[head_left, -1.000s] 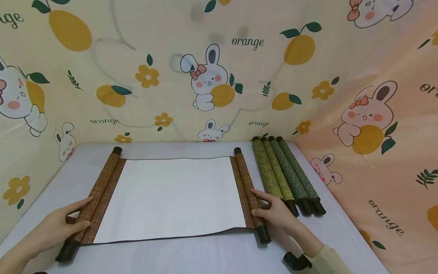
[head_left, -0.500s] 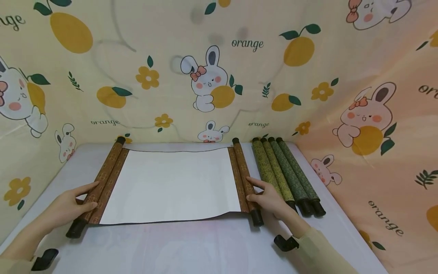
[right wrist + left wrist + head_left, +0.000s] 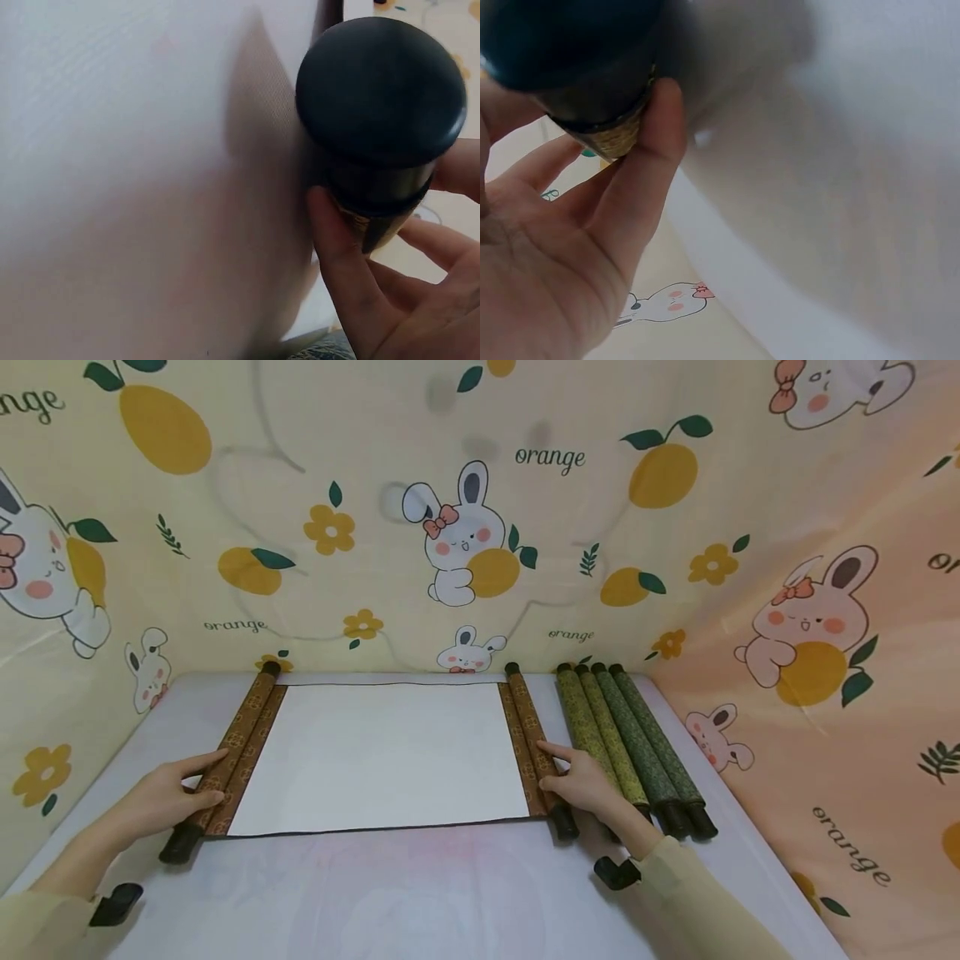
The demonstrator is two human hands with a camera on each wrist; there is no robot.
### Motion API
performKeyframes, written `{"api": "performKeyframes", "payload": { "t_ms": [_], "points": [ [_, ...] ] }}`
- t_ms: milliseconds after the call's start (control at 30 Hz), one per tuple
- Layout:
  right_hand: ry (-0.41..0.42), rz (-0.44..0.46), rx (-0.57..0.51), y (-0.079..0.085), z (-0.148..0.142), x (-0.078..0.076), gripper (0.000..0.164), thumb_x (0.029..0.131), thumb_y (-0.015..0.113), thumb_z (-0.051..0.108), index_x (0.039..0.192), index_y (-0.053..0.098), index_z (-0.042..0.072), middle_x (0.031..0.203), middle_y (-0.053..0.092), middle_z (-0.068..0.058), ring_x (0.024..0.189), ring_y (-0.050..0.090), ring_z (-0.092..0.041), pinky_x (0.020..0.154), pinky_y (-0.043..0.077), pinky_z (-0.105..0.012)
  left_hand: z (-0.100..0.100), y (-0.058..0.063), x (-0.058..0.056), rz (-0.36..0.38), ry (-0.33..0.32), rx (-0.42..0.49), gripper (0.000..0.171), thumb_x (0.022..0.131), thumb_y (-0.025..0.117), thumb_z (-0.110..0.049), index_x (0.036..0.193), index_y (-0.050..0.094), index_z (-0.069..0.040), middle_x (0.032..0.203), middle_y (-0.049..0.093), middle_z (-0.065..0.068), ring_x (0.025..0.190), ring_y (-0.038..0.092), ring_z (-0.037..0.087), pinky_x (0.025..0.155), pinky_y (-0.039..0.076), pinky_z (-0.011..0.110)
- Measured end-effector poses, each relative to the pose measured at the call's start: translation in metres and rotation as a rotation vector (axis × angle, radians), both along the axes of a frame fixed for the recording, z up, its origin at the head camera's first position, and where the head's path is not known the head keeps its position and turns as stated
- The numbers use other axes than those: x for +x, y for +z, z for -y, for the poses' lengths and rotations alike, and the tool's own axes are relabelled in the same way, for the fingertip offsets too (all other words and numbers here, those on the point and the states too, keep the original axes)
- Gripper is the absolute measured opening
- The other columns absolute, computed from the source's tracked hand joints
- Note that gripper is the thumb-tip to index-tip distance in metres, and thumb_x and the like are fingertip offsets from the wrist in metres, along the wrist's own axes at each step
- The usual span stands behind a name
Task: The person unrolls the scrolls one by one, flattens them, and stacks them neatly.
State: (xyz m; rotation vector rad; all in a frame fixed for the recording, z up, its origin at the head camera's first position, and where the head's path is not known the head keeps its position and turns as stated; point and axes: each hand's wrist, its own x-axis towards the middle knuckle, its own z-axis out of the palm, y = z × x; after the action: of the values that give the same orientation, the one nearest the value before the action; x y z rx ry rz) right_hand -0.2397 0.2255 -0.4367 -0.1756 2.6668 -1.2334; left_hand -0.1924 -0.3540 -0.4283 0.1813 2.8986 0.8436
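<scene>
The fingers of your left hand (image 3: pixel 153 797) are curled round the brown left roller (image 3: pixel 243 718), gripping it toward its near end. In the left wrist view, they sit just by its black knob (image 3: pixel 577 45). The fingers of your right hand (image 3: pixel 588 782) hold the right roller (image 3: pixel 525 710) in much the same way, and the right wrist view shows the broad black cap (image 3: pixel 381 90) just beside them.

Between the two rollers stretches a white sheet (image 3: pixel 386 760), spread open, with a patterned brown strip at each side. It is over the white surface (image 3: pixel 390 902); you cannot tell whether the rollers touch it all along.

Just to the right of your right hand, four rolled scrolls lie side by side: two yellow-green rolls (image 3: pixel 588 727) nearer the sheet, then two darker green rolls (image 3: pixel 652 743). Pale sleeves (image 3: pixel 701 893) cover your forearms, with a black device (image 3: pixel 116 904) by each wrist.

Behind the surface hangs a cream cloth (image 3: pixel 360 427) printed with rabbits, oranges and flowers.
</scene>
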Motion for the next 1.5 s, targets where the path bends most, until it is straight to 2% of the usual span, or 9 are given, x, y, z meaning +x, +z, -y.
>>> {"api": "performKeyframes", "payload": {
  "t_ms": [133,367,500,600,733,833,967,1133,1500],
  "points": [
    [0.006,-0.048,0.081,-0.001,0.002,0.000,0.066,0.084,0.070,0.018,0.144,0.043,0.025,0.118,0.063,-0.017,0.040,0.028,-0.012,0.040,0.030,-0.029,0.000,-0.005,-0.002,0.006,-0.002,0.001,0.075,0.088,0.067,-0.030,0.145,0.030,0.002,0.135,0.032,0.043,0.062,0.048,0.017,0.053,0.036,0.032],
    [0.026,-0.059,0.156,-0.003,0.003,0.001,0.065,0.084,0.072,0.024,0.143,0.044,0.027,0.060,0.056,-0.013,0.040,0.033,-0.011,0.040,0.031,-0.027,0.001,-0.011,-0.004,0.002,-0.010,-0.047,0.078,0.087,0.067,-0.036,0.146,0.030,0.000,0.130,0.038,0.043,0.063,0.046,0.018,0.053,0.035,0.032],
    [0.042,-0.084,0.143,-0.002,0.004,0.003,0.064,0.085,0.071,0.021,0.143,0.044,0.021,0.105,0.065,-0.017,0.041,0.036,-0.012,0.040,0.033,-0.028,-0.001,-0.013,-0.002,-0.004,-0.010,-0.059,0.077,0.088,0.066,-0.034,0.146,0.030,0.000,0.129,0.039,0.044,0.056,0.041,0.017,0.051,0.035,0.033],
    [0.063,-0.104,0.135,-0.002,0.004,0.007,0.063,0.086,0.070,0.018,0.143,0.044,0.017,0.140,0.045,-0.018,0.041,0.037,-0.013,0.041,0.035,-0.029,-0.005,-0.014,0.000,-0.011,-0.015,-0.067,0.073,0.088,0.065,-0.027,0.145,0.030,0.002,0.131,0.035,0.045,0.053,0.041,0.016,0.050,0.037,0.033],
    [0.080,-0.123,0.148,-0.001,0.003,0.010,0.062,0.086,0.069,0.016,0.143,0.044,0.014,0.145,0.040,-0.018,0.043,0.037,-0.012,0.042,0.036,-0.030,-0.010,-0.014,0.004,-0.039,-0.036,-0.085,0.070,0.086,0.064,-0.017,0.143,0.030,0.007,0.131,0.036,0.045,0.056,0.046,0.019,0.052,0.040,0.034],
    [0.088,-0.139,0.162,0.000,0.002,0.012,0.062,0.086,0.070,0.017,0.142,0.045,0.014,0.144,0.041,-0.017,0.046,0.040,-0.013,0.043,0.037,-0.030,-0.014,-0.011,0.007,-0.071,-0.047,-0.131,0.071,0.085,0.064,-0.015,0.141,0.030,0.011,0.128,0.037,0.046,0.077,0.056,0.042,0.066,0.048,0.049],
    [0.109,-0.184,0.142,0.004,0.001,0.014,0.060,0.087,0.069,0.017,0.142,0.046,0.013,0.142,0.043,-0.016,0.069,0.054,-0.019,0.050,0.042,-0.030,-0.021,-0.003,0.010,-0.107,-0.008,-0.220,0.072,0.086,0.064,-0.025,0.141,0.031,0.009,0.127,0.036,0.045,0.108,0.037,0.065,0.078,0.038,0.070],
    [0.113,-0.230,0.068,0.013,0.002,0.016,0.054,0.090,0.065,0.018,0.140,0.047,0.015,0.143,0.042,-0.010,0.103,0.056,-0.031,0.060,0.048,-0.032,-0.040,0.012,0.006,-0.162,0.031,-0.221,0.070,0.088,0.061,-0.030,0.143,0.032,0.003,0.134,0.033,0.039,0.111,0.034,0.064,0.076,0.036,0.073],
    [0.022,-0.427,-0.053,0.026,-0.019,0.014,0.048,0.091,0.064,0.016,0.137,0.051,0.021,0.142,0.043,-0.006,0.109,0.055,-0.031,0.080,0.051,-0.043,-0.124,0.045,-0.023,-0.273,-0.002,-0.044,0.064,0.091,0.059,-0.027,0.145,0.034,-0.004,0.145,0.031,0.026,0.128,0.031,0.051,0.092,0.033,0.067]
  ]
}}
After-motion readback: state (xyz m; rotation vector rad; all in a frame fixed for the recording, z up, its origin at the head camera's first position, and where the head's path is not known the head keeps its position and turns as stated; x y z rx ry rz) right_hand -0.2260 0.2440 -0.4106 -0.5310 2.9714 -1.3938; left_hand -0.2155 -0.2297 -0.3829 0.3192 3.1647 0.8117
